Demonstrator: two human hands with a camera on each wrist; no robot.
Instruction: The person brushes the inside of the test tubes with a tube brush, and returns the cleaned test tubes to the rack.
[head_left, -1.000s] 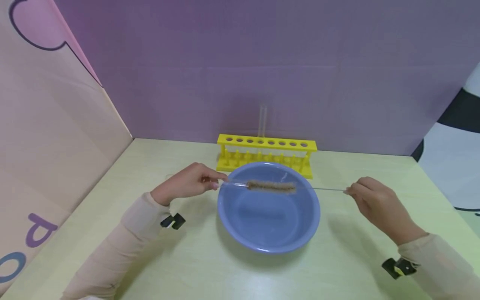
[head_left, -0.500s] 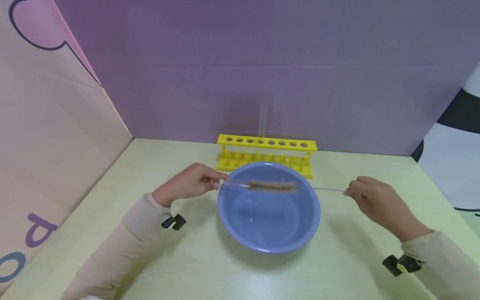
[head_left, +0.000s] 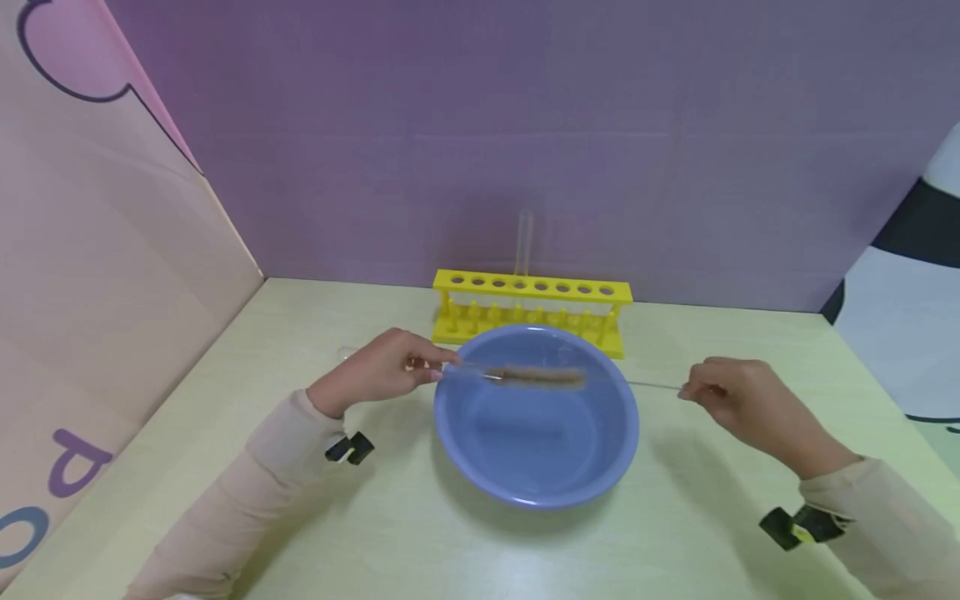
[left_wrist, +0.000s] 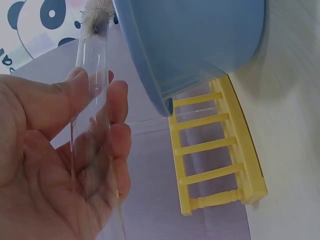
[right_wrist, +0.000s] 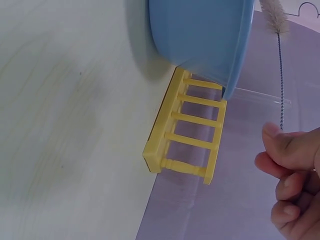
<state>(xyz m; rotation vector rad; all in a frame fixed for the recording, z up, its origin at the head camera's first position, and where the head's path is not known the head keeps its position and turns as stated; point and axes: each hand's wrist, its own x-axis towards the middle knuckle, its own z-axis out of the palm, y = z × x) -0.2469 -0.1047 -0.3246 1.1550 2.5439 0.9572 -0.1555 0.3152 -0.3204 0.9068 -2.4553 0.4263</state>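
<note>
A clear glass test tube [left_wrist: 92, 55] lies across the palm of my left hand [head_left: 386, 362], its thumb and fingers curled round it. My right hand [head_left: 738, 392] pinches the thin twisted-wire handle [right_wrist: 281, 80] of a test tube brush between thumb and forefinger. The brush's tan bristles [head_left: 540, 377] hang level over a blue basin [head_left: 536, 492], blurred in the head view. In the left wrist view the bristle tip [left_wrist: 96, 22] is at the tube's mouth. The tube's rounded end [head_left: 345, 353] pokes out behind my left hand.
Behind the basin stands a yellow test tube rack [head_left: 532, 286] with a row of holes and pegs. Another clear test tube [head_left: 523, 242] stands upright in it. A purple backdrop [head_left: 525, 125] rises behind the pale wooden table [head_left: 480, 554].
My right hand and the brush have shifted slightly left, and the bristles are now blurred. My left hand has edged slightly right, still holding the tube.
</note>
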